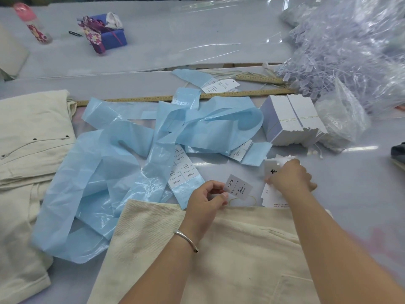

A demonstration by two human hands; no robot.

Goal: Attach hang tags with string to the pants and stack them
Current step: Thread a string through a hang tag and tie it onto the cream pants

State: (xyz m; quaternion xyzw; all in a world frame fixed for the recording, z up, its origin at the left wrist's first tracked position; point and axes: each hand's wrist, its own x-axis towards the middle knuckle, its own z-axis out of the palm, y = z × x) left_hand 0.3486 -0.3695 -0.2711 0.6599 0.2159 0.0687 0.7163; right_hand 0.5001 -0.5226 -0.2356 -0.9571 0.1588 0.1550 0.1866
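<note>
Cream pants (241, 249) lie in front of me under both forearms. My left hand (206, 197) pinches a small grey size label (238, 187) printed "1103# L" just beyond the waistband. A thin yellow elastic loop (242, 199) lies on the table under that label. My right hand (290, 177) holds white hang tags (270, 193) to the right, fingers curled over them. A second pair of cream pants (28, 150) lies spread at the far left.
Crumpled light-blue label backing strips (131, 145) cover the middle of the table. Banded stacks of white tags (293, 121) stand behind my right hand. A bag of clear plastic tag strings (350, 51) fills the back right. Wooden rulers (219, 95), a purple box (107, 34) and a bottle (32, 23) lie farther back.
</note>
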